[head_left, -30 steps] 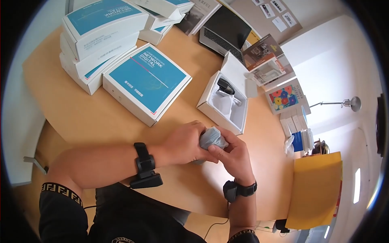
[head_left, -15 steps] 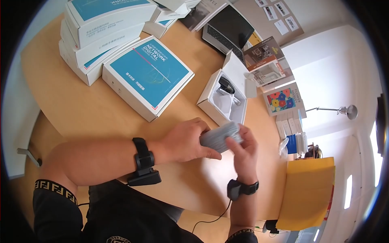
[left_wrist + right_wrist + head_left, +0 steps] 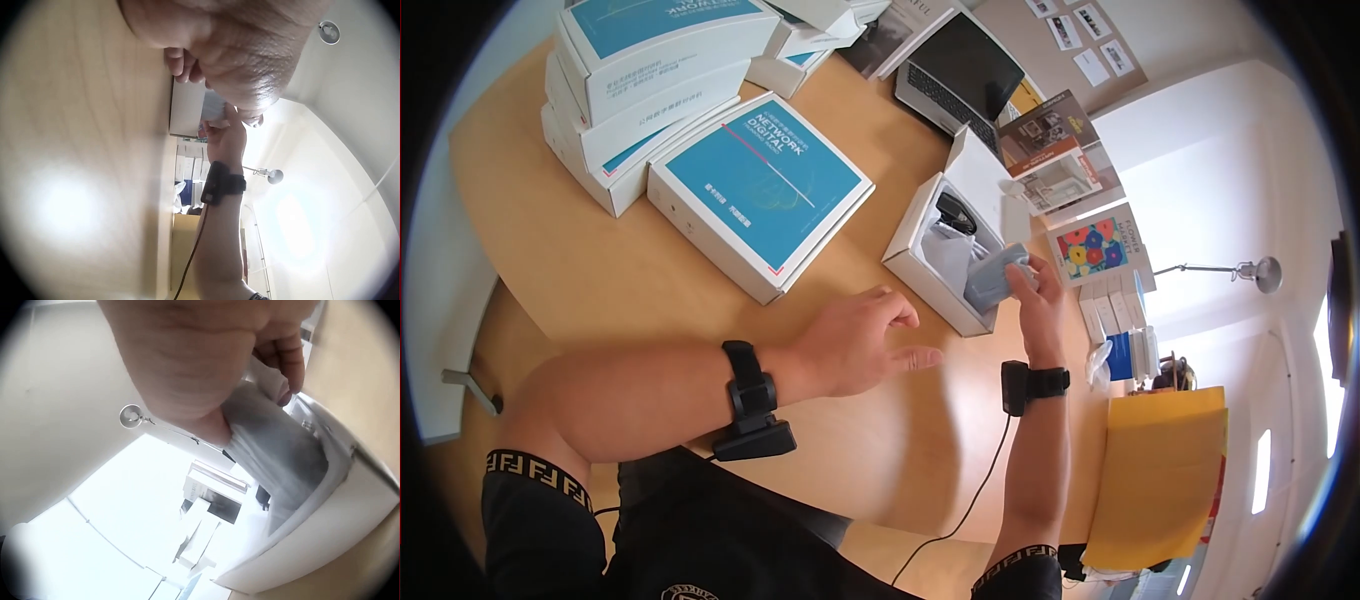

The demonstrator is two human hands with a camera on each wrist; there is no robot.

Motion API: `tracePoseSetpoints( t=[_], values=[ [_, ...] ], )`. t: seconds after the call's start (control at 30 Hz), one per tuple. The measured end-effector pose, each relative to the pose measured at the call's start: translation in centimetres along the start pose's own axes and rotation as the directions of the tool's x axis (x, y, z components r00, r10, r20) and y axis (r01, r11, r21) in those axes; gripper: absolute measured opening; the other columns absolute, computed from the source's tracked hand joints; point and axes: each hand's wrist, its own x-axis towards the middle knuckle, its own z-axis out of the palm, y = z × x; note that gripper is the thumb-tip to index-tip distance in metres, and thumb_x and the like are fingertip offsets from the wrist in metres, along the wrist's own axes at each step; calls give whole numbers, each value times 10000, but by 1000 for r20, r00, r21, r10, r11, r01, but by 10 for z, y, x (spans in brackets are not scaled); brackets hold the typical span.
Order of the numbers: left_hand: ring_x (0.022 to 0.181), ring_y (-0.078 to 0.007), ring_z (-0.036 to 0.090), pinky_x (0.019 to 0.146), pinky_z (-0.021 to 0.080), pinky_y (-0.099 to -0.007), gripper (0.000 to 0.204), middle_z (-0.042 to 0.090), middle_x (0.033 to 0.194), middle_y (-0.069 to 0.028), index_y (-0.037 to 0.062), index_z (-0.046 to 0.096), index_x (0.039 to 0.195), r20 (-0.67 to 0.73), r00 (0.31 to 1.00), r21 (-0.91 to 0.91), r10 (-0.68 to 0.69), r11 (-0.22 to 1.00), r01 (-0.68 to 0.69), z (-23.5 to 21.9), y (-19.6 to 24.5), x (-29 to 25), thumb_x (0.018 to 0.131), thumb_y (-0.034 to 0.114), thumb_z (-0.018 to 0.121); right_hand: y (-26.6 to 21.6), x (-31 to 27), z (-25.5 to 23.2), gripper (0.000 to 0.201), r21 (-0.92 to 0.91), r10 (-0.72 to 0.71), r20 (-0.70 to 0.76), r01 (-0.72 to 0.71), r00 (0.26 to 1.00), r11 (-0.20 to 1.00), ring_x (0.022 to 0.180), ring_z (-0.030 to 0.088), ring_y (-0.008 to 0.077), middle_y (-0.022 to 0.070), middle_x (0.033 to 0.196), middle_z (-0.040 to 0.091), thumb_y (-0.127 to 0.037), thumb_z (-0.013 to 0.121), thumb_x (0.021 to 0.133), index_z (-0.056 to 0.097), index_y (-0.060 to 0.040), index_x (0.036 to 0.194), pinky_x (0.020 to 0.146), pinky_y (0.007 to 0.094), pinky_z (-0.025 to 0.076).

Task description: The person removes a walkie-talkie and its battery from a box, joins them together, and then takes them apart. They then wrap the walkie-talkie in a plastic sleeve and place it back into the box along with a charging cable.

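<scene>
An item wrapped in pale translucent plastic (image 3: 988, 280) is pinched at its upper end by my right hand (image 3: 1041, 305). Its lower end is inside the near end of an open white box (image 3: 924, 289), and in the right wrist view the wrapped item (image 3: 269, 447) slants down past the box wall (image 3: 325, 519). The plastic hides what it wraps. A black coiled cable (image 3: 956, 214) and a white bagged piece (image 3: 945, 252) lie in the box's far part. My left hand (image 3: 850, 342) hovers over the table with thumb and fingers apart, holding nothing.
A blue-and-white box (image 3: 762, 190) lies left of the open box, beside a stack of similar boxes (image 3: 645, 90). Behind stand a laptop (image 3: 960, 75) and upright books (image 3: 1055, 155). A yellow sheet (image 3: 1160, 480) hangs at the table's right edge.
Both hands held the wrapped item. The left hand has let go and stayed near its spot, while the right hand has carried the item up and right into the open box.
</scene>
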Motion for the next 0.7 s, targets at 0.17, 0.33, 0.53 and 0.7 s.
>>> tracePoseSetpoints(
  t=[0.17,0.33,0.53,0.7],
  values=[
    [1048,-307,637,921,519,-391,589,630,1100,-170,-4,604,1092,30,999,13,-22,1000,22,-1,1,1,874,531,720,13,14,3,363,-143,44,110,-28,993,989,928,635,147,61,964,706,-296,657,950,691,25,1115,843,302,493],
    [981,-336,627,856,504,-410,565,637,1057,-189,-7,606,1050,-26,999,-21,44,999,-45,4,-5,1,880,523,703,27,18,9,366,-649,-85,112,138,990,748,1223,577,295,167,1330,607,-342,586,983,722,-39,1136,1014,393,460],
    [981,-333,625,858,501,-411,543,641,1045,-184,-10,605,1034,-29,998,-17,50,999,-51,5,-6,2,889,505,698,35,13,15,365,-544,-59,93,101,994,833,1351,463,386,195,1485,466,-358,592,980,729,-59,1138,1090,431,409],
    [990,-331,628,867,503,-408,521,645,1035,-179,-11,603,1025,-22,999,-22,33,999,-34,2,-4,2,898,486,696,34,17,14,384,-417,-102,6,95,995,904,1195,565,306,204,1389,535,-310,647,970,652,-79,1276,1012,375,449]
  ],
)
